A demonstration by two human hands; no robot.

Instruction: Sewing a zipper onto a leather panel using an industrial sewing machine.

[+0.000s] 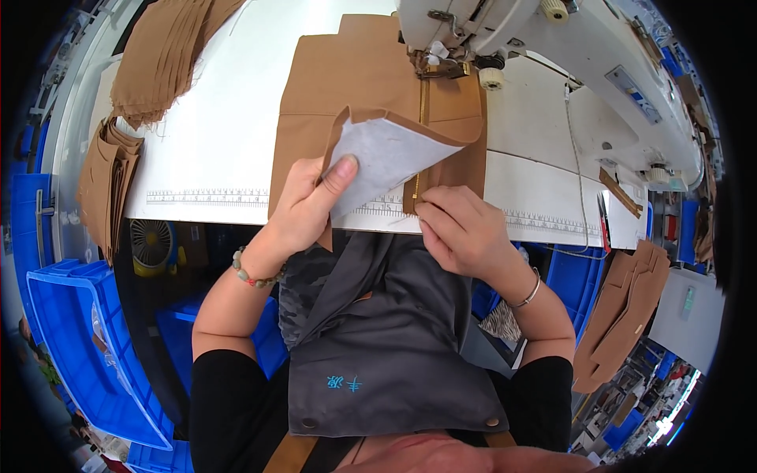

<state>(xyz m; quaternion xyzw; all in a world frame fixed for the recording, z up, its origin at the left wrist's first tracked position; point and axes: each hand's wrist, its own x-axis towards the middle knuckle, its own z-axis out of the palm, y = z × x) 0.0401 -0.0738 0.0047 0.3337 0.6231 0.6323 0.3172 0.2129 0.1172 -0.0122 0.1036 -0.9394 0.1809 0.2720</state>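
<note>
A brown fabric panel point(311, 87) lies on the white sewing table, its far right part under the presser foot point(441, 69) of a sewing machine. Folded up from its near side is a flap with a pale backing point(378, 154). My left hand point(309, 197) pinches that flap's left edge, thumb on top. A zipper point(423, 106) with brass-coloured teeth runs from the presser foot toward me, partly hidden behind the flap. At its near end, my right hand point(465, 225) is closed, fingertips pinching the zipper's end by the table's front edge.
Stacked brown fabric pieces point(162, 59) lie at the far left, with more folded pieces point(110, 173) hanging nearer. The white machine arm point(631, 87) fills the far right. Red-handled snips point(604, 225) sit near the right edge. Blue crates point(87, 339) stand lower left; brown panels point(623, 315) hang right.
</note>
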